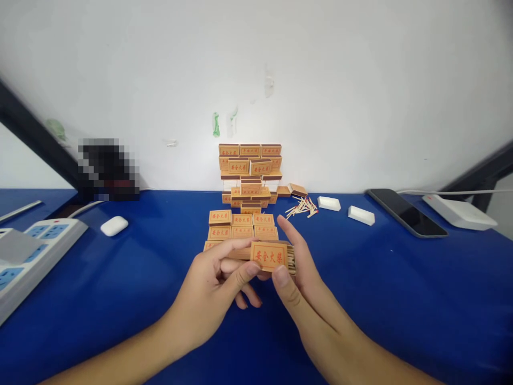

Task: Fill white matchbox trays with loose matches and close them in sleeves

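An orange matchbox (269,256) is between my hands above the blue table, its right end partly slid out so that a row of matchsticks (291,260) shows. My left hand (210,289) grips its left side, thumb on the printed face and fingers curled behind. My right hand (302,289) holds the right end, with the thumb at the lower corner and the index finger stretched upward. Beyond my hands, rows of matchboxes (242,232) lie flat. Behind them stands a tiered stack of matchboxes (250,171); parts of the front rows are hidden by my left hand.
Loose matches (302,207) lie right of the stack, near two white inner trays (329,203). A black phone (406,212) and white device (460,212) are at the right. Leftward are a white earbud case (114,225) and a power strip (44,251). A pale wall (340,107) rises behind.
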Tool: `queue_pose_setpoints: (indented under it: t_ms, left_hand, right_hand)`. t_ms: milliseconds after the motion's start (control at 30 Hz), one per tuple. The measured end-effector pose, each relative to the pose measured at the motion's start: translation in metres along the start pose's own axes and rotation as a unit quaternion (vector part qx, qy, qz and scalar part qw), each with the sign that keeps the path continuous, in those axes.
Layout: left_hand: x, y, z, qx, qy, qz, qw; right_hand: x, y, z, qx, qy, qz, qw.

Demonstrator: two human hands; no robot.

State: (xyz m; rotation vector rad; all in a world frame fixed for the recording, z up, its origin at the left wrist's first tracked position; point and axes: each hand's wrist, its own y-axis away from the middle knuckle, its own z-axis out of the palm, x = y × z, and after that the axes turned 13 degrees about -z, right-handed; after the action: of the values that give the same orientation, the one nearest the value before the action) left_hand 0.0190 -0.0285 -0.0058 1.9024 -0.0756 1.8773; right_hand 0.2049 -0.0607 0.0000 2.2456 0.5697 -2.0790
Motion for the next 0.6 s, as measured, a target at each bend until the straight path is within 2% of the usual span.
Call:
queue_pose_setpoints:
  t_ms: [167, 333, 500, 600]
  left_hand:
    - [0.003, 0.003, 0.003, 0.009, -0.015, 0.006, 1.000]
    - [0.005, 0.003, 0.002, 0.019, -0.017, 0.017, 1.000]
    - [0.010, -0.002, -0.009, 0.022, -0.001, 0.013, 1.000]
    - [0.014, -0.004, -0.017, -0.007, 0.001, 0.013, 1.000]
  right_hand:
    - [0.000, 0.004, 0.000, -0.038, -0.013, 0.020, 0.999]
    - [-0.003, 0.003, -0.006, -0.058, -0.029, 0.001, 0.998]
    - [0.001, -0.010, -0.018, -0.001, -0.070, -0.036, 0.997]
    - [0.003, -0.020, -0.024, -0.008, -0.070, -0.078, 0.994]
